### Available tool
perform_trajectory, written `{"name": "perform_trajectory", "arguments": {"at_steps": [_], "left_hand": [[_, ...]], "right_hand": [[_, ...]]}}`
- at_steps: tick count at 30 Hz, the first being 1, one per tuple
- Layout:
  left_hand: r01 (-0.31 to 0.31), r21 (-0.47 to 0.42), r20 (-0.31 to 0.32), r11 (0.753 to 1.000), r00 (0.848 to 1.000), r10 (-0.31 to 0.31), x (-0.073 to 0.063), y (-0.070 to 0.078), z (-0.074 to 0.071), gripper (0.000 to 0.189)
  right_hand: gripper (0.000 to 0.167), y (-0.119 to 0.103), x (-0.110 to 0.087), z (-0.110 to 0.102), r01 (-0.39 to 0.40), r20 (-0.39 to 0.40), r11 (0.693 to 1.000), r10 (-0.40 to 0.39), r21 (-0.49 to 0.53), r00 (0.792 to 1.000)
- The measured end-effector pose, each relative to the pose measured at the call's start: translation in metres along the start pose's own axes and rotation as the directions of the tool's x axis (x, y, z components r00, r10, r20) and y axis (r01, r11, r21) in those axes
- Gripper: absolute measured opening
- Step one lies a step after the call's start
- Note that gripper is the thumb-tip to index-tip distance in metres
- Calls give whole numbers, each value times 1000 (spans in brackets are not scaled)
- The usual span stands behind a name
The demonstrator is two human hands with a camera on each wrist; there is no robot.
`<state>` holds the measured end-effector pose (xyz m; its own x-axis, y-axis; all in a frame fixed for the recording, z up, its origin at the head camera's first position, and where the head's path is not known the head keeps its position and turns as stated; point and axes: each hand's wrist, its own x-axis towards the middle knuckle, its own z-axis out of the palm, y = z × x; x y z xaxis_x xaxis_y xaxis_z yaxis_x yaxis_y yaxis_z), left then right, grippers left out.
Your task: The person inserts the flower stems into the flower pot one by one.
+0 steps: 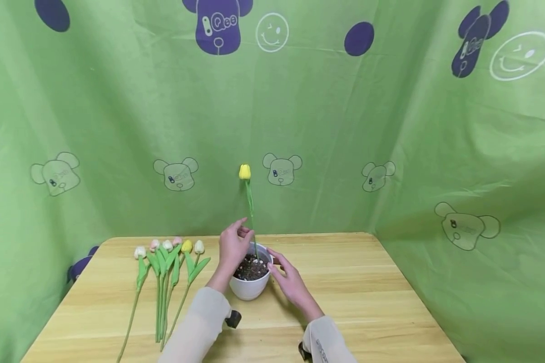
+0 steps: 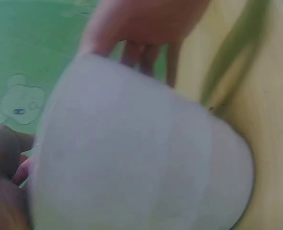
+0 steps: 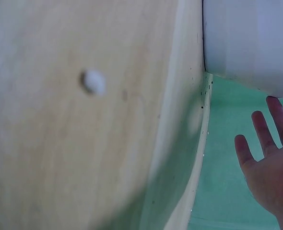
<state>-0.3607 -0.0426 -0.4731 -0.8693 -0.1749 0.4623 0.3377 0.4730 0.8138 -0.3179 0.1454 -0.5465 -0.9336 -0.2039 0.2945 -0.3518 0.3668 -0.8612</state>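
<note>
A yellow tulip [image 1: 244, 172] stands upright on a thin green stem in the dark soil [image 1: 251, 268] of a white pot [image 1: 249, 289]. The left hand [image 1: 234, 246] is above the pot's left rim, its loosely bent fingers close beside the stem. Low on the left of the left wrist view, part of that hand [image 2: 5, 163] shows over the rim. At the pot's right side is the right hand [image 1: 292, 285], fingertips at the rim. In the right wrist view its fingers [image 3: 262, 132] are straight and spread, one tip at the pot wall [image 3: 252, 43].
Several white, pink and yellow tulips [image 1: 163, 282] with long green stems lie on the left of the wooden table [image 1: 359, 302]. A small white lump [image 3: 94, 81] and dark specks are on the tabletop near the pot. Green printed cloth [image 1: 309, 126] hangs around the table.
</note>
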Motion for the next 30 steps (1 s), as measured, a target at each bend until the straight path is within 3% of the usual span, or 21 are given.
{"name": "perform_trajectory", "arguments": {"at_steps": [6,12,15,22,30], "left_hand": [[-34,-29,46,999,998,36,-1,9,-30,43],[-51,-5,91,999,995,51,-11,19,-77,46],[-46,21,98,999,994,44,-16,16,-101,47],[-15,115,105,993,994,3,-41,-9,-154,49],[78,222,34,972,996,-87,-84,-55,-202,47]], "right_hand": [[49,1,-3,-4,-16,9,1000,16,-25,1000],[50,0,-3,-7,-40,31,998,42,-56,999],[50,-2,0,-6,-22,35,998,24,-57,999],[48,-2,0,-2,5,12,1000,-5,-6,1000],[47,-1,0,-2,1,8,1000,-1,-26,1000]]}}
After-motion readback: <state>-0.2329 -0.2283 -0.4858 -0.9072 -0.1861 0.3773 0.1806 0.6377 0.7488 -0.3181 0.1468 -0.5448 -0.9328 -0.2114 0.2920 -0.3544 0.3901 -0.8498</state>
